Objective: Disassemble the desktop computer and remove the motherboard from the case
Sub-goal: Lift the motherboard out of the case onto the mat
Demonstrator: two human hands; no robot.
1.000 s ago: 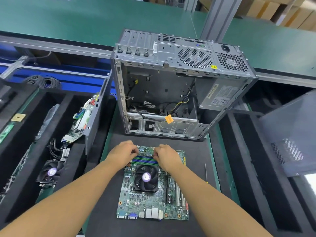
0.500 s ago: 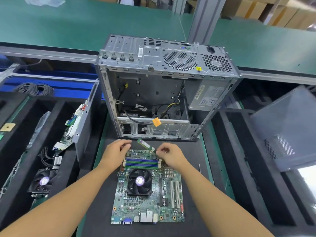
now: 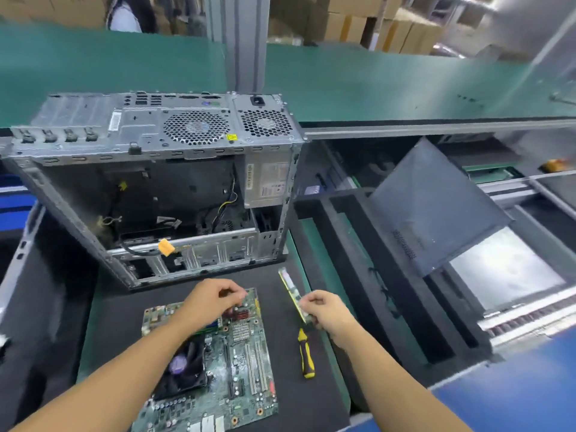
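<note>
Having left its slot, the memory stick [image 3: 294, 296] is being pinched by the right hand [image 3: 324, 310], right of the already-removed motherboard [image 3: 237, 369]; the grip of the left hand [image 3: 212, 299] cannot be told.

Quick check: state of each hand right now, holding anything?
Left hand: fingers curled over the motherboard's far edge; cannot tell whether it grips anything.
Right hand: closed, pinching a memory stick to the right of the board.
</note>
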